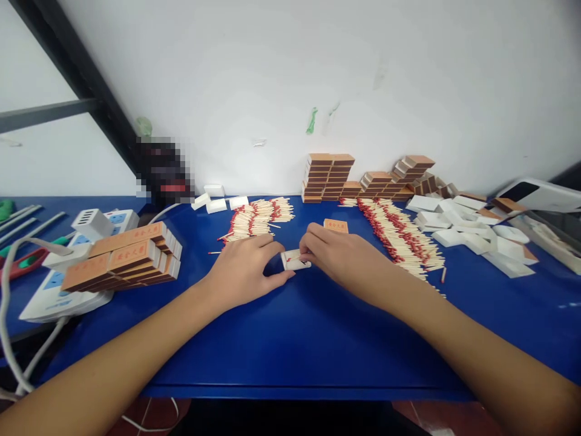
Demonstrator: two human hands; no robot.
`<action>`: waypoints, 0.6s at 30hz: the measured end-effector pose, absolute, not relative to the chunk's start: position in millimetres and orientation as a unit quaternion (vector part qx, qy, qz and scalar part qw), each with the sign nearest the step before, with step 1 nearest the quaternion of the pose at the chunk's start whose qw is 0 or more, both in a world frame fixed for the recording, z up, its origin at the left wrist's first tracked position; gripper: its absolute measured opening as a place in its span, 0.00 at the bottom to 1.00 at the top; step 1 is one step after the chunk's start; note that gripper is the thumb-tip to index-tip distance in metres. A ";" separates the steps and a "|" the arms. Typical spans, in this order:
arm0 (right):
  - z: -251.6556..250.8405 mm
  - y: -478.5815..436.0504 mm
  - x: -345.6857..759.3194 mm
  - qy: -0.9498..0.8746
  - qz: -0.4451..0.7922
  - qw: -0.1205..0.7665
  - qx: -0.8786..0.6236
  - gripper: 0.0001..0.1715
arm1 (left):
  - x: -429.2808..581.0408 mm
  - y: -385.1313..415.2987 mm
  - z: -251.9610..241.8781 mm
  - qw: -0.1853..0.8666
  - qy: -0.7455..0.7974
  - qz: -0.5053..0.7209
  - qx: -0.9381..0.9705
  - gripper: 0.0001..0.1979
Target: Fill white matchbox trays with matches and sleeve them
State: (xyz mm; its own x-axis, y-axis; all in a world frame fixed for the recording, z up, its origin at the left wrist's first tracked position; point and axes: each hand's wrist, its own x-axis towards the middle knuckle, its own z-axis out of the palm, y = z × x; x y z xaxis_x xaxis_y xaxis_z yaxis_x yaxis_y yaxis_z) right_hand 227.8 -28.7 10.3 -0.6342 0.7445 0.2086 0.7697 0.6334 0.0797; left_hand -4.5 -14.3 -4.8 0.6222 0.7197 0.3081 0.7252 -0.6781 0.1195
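Note:
A small white matchbox tray [297,264] lies on the table in front of me, with a few red-tipped matches inside it. My left hand [247,263] curls round the tray's left end, thumb at the near edge and index finger at the far edge. Over the tray's right part, the fingers of my right hand [338,257] are pinched together; what they hold is hidden. Just behind that hand lies an orange matchbox sleeve [336,226]. Loose matches [258,219] are heaped beyond my left hand, and a longer pile of matches [402,236] spreads to the right.
Stacked matchboxes [329,175] stand against the wall. White trays [472,224] are strewn at the right, with several more trays [215,203] at the back left. On the left, bundled matchboxes [131,257] rest on a power strip [49,297] with cables. The blue table's front edge [290,390] is near me.

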 end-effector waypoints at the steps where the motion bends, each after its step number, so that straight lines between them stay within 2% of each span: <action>1: 9.0 -29.2 226.2 -0.900 -0.086 0.070 -0.421 0.10 | -4.3 -15.1 -5.4 0.020 -0.395 -0.171 -0.903 0.16; 5: 7.3 -27.4 228.2 -0.905 -0.029 0.101 -0.412 0.06 | -4.9 -16.1 -7.6 0.062 -0.376 -0.168 -0.909 0.15; 11: 0.2 -12.8 235.0 -0.848 0.044 0.284 -0.447 0.04 | -17.3 -6.1 8.0 0.127 -0.415 -0.171 -0.884 0.17; 14: -9.2 -4.5 226.6 -0.844 0.065 0.280 -0.453 0.05 | -26.2 0.3 20.9 0.191 -0.475 -0.169 -0.842 0.19; 18: -19.1 2.3 204.9 -0.874 0.103 0.221 -0.420 0.07 | -30.4 3.2 27.7 0.193 -0.502 -0.189 -0.822 0.22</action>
